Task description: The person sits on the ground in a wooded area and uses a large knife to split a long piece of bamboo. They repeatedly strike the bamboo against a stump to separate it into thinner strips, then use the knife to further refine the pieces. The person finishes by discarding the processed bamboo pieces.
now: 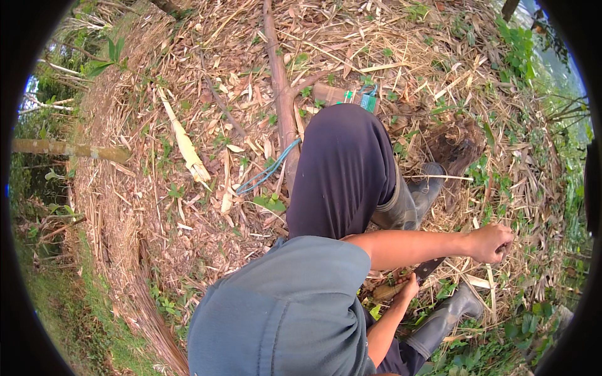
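Observation:
My left hand (492, 243) is stretched out at the right with its fingers curled into a fist. What it grips, if anything, is hidden; a thin pale strip (491, 285) lies just below it. Nearer my body, my right hand (411, 285) is closed around a knife (430, 268). Its dark blade points up toward my left forearm, which covers part of it. A brown, handle-like piece (385, 291) extends on the other side of that hand. Both hands are between my bent left leg (345, 166) and my right boot (445, 316).
A dark stump (454, 145) stands beside my left boot (426, 191). Beyond my knee lies a flat brown wooden piece (329, 94) with green patches and blue cord. A long branch (279, 75), a blue cord loop (269, 169) and a pale split stick (182, 138) rest on dry leaf litter.

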Demonstrator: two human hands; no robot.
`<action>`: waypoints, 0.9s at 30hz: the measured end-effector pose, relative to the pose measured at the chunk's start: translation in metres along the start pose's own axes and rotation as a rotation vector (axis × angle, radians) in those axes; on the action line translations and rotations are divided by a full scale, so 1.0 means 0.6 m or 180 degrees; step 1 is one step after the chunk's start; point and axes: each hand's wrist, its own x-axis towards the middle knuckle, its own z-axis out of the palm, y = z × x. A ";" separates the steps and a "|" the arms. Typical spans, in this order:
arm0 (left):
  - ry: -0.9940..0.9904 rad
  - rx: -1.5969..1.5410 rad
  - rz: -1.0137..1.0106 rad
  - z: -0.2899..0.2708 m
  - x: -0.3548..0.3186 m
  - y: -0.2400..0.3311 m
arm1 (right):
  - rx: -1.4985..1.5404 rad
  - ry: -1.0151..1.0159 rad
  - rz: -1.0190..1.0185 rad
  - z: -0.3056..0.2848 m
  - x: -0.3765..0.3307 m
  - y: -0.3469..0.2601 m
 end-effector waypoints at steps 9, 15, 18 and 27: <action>-0.0161 0.0365 -0.0708 -0.064 -0.005 0.029 | -0.0135 0.0098 -0.0220 0.016 -0.003 0.023; -0.0402 0.1074 -0.1015 -0.147 -0.015 0.080 | -0.1020 0.1138 -0.0341 0.044 -0.038 -0.019; -0.0814 0.1583 -0.1225 -0.202 -0.044 0.112 | -0.0995 0.1207 -0.0581 0.053 -0.056 -0.043; -0.0316 0.0157 -0.1567 -0.171 -0.116 0.121 | -0.0734 0.0509 -0.1622 0.095 -0.193 -0.179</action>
